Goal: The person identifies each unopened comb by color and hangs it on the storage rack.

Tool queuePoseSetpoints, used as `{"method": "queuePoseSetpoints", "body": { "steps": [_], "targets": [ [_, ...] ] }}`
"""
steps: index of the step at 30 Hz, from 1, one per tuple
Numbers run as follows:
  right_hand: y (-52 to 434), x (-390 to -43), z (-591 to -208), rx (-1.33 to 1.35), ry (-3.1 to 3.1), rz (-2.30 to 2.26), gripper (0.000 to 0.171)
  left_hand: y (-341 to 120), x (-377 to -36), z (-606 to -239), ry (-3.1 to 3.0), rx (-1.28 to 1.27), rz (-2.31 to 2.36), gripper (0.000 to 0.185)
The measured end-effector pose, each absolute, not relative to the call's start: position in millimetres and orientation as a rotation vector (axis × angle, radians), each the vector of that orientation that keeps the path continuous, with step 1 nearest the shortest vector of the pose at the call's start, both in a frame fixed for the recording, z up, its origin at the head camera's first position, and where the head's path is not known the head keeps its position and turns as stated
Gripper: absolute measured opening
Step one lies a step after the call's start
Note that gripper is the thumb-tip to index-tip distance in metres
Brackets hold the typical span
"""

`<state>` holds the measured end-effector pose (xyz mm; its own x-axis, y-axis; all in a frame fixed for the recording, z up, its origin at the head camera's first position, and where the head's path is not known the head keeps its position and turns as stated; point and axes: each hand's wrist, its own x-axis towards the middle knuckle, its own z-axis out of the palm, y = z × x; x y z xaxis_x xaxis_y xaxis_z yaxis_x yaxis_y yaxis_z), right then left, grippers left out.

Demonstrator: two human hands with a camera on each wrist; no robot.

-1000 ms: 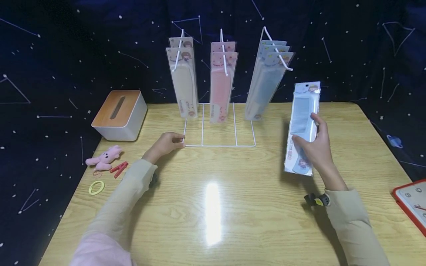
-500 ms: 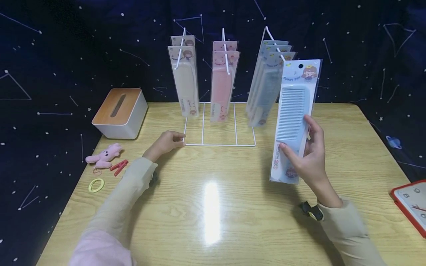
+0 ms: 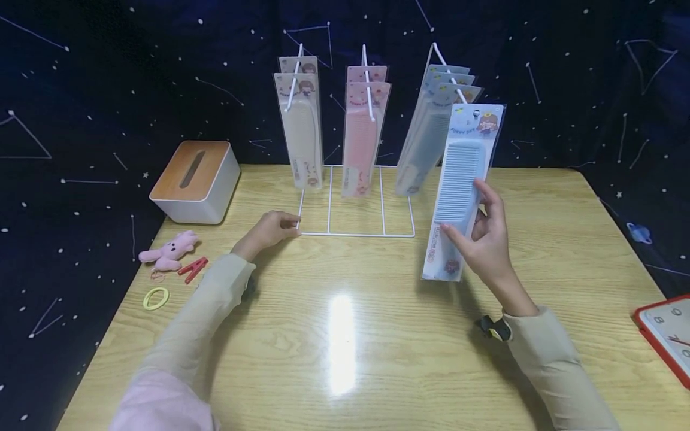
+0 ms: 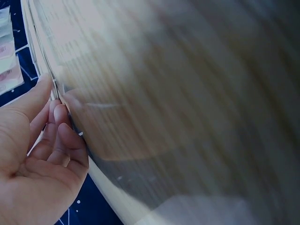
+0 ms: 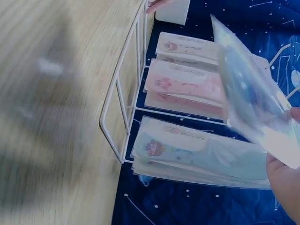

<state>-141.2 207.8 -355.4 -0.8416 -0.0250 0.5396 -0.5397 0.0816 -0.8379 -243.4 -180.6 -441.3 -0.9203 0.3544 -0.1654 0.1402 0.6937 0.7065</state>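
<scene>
My right hand (image 3: 489, 242) holds a packaged light blue comb (image 3: 458, 179) by its side edges, thumb on the front. The package leans slightly, its top hole right at the tip of the right hook (image 3: 448, 69) of a white wire display rack (image 3: 356, 235). Behind it, several blue comb packages (image 3: 423, 140) hang on that same hook. Pink comb packages (image 3: 360, 140) hang from the middle hook and cream ones (image 3: 299, 131) from the left. My left hand (image 3: 266, 232) pinches the rack's front left corner. In the right wrist view, glare covers the held package (image 5: 255, 93).
On the left of the wooden table (image 3: 269, 359) stand a tissue box (image 3: 196, 182), a pink plush toy (image 3: 171, 251), a red clip (image 3: 193, 270) and a yellow ring (image 3: 156, 299). A red-framed clock (image 3: 668, 335) lies at the right edge. A dark starry cloth (image 3: 135, 78) hangs behind.
My right hand has brought the blue comb package leftward from beside the rack to the right hook's tip, raising it and then tilting it. The left hand has stayed on the rack's corner.
</scene>
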Motion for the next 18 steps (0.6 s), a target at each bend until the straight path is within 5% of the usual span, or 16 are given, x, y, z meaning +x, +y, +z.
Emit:
{"method": "queuePoseSetpoints", "body": {
  "steps": [18],
  "targets": [
    [218, -207, -364, 0.369, -2.192, 1.757, 0.066, -178, -242, -445, 2.608, 0.364, 1.038, 0.044]
  ]
}}
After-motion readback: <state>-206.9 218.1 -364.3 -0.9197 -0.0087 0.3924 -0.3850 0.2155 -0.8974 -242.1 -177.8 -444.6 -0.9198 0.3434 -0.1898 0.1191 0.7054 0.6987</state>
